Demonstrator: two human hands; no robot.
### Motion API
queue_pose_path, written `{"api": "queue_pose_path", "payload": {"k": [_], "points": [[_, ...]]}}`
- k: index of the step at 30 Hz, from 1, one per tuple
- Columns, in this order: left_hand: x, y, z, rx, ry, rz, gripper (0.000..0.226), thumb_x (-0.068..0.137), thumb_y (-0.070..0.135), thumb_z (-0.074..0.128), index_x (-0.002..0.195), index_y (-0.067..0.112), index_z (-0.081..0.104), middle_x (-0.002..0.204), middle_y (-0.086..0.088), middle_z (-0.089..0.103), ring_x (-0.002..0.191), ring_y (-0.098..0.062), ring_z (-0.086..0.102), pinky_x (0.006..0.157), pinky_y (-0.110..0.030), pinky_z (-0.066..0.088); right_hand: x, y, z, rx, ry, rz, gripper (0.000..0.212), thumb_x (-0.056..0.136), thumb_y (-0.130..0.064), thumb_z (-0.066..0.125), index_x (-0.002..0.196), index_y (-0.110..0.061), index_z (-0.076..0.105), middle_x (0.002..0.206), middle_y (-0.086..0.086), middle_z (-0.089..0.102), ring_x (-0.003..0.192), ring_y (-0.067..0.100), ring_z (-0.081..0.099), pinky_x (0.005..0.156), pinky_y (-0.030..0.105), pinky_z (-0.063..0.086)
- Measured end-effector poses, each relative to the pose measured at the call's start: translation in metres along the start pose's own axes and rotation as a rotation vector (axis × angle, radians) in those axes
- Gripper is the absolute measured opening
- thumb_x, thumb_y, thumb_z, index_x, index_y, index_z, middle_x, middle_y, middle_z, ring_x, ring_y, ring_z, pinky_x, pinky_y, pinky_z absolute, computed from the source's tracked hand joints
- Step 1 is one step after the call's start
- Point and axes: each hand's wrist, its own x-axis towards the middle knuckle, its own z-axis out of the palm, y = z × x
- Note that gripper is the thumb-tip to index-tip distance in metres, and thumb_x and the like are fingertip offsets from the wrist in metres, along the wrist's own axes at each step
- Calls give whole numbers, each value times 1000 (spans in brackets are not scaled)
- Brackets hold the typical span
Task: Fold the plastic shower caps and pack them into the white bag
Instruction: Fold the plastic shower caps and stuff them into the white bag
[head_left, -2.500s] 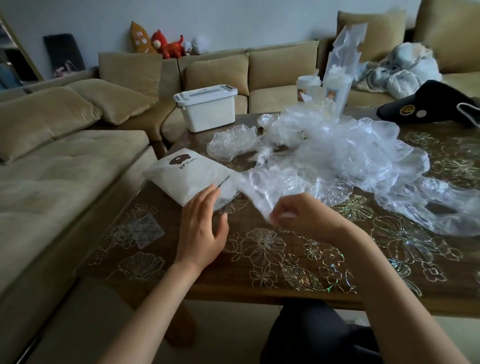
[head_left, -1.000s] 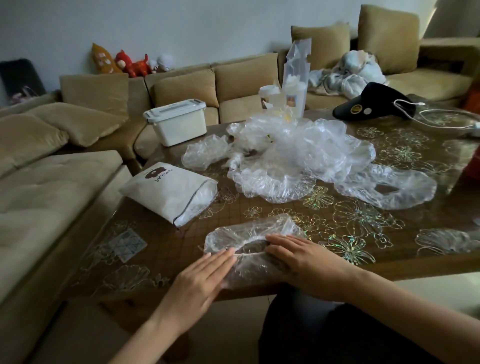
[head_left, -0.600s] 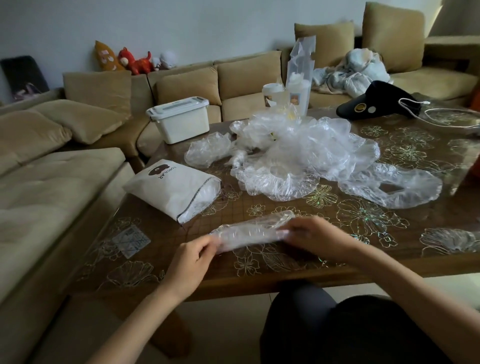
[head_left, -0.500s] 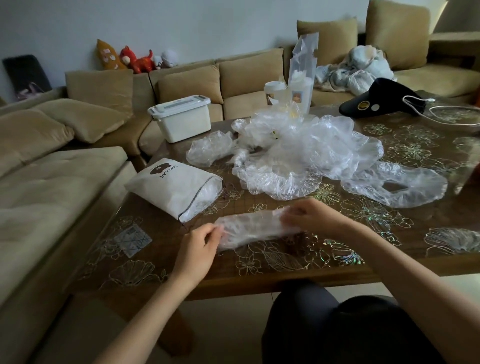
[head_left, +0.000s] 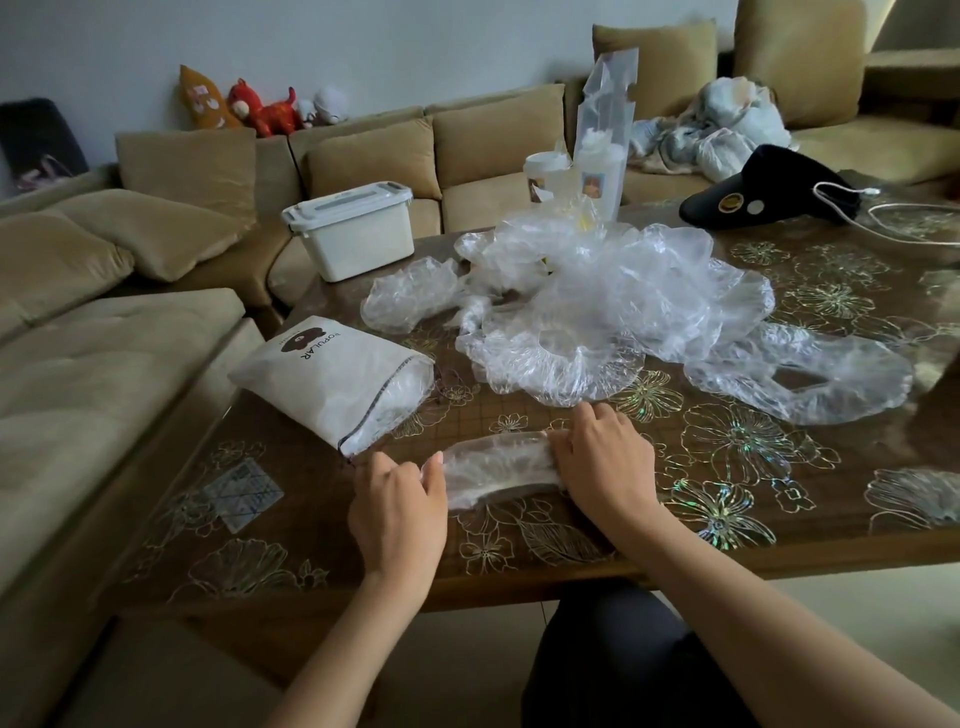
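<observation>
Near the front edge of the table (head_left: 779, 519), our right hand (head_left: 605, 462) sits curled over the right end of the folded cap (head_left: 498, 467), fingers wrapped down onto the plastic. Our left hand (head_left: 400, 512) meets the other end, thumb and curled fingers pinching the tip, though the knuckles partly hide the contact. The cap is a narrow flattened strip lying crosswise on the tabletop between the two hands. Both hands are backs-up and low, with the forearms coming in over the near edge. Just beyond the left hand lies the white bag (head_left: 322, 379). Its mouth is open and clear plastic shows inside, so we judge some caps are packed. Farther back is the heap of loose caps (head_left: 623, 306), with a spread cap (head_left: 831, 384) to its right and a small crumpled cap (head_left: 410, 296) to its left, all unfolded. Our reading: one cap mid-fold and probably needing another fold to fit the bag, with most of the work left. A white lidded box (head_left: 353, 234) stands behind the bag, and a black visor (head_left: 753, 187) lies at the far right.
</observation>
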Motion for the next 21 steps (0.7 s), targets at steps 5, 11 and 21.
{"api": "queue_pose_path", "payload": {"k": [5,11,21], "points": [[0,-8,-3,89,-53,11,48,92,45,49,78,5,70,90,-11,58,91,-26,51,70,-35,46,2,12,-3,-109,-5,20,31,99,-29,38,123,-12,48,126,10,49,112,28,45,90,35,33],[9,-8,-29,5,-179,-45,41,93,46,45,114,13,56,120,-8,55,113,-25,47,89,-37,43,-6,7,-15,-30,82,14,24,97,-18,43,113,-4,56,117,14,55,105,30,49,86,36,36],[6,24,3,-24,-490,394,59,98,48,8,150,21,8,158,6,1,143,-7,-11,116,-33,-11,-16,-11,6,-74,-320,-450,85,81,-57,-16,151,-14,6,159,7,2,146,20,-6,112,29,-13]]}}
